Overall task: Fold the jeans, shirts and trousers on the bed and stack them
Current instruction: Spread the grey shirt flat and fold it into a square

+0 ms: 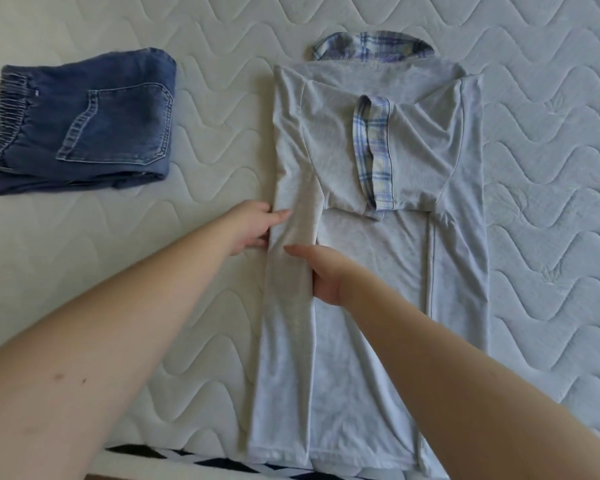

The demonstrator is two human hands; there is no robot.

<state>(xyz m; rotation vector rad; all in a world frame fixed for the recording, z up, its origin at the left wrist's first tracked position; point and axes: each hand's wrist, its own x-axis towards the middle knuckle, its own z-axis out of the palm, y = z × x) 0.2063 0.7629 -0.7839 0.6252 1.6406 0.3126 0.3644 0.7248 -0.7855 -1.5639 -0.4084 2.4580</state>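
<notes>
Head view: one folded jeans (84, 123) upper left, one shirt (378, 265) at centre; our two grips, left hand (252, 228) and right hand (329, 275), pinch its folded left side.

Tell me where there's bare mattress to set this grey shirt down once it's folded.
Widest free patch: the mattress right of the grey shirt. A narrower strip lies between the shirt and the folded jeans, and more below the jeans. The middle is crowded: the left hand and right hand grip the shirt's left fold.
</notes>
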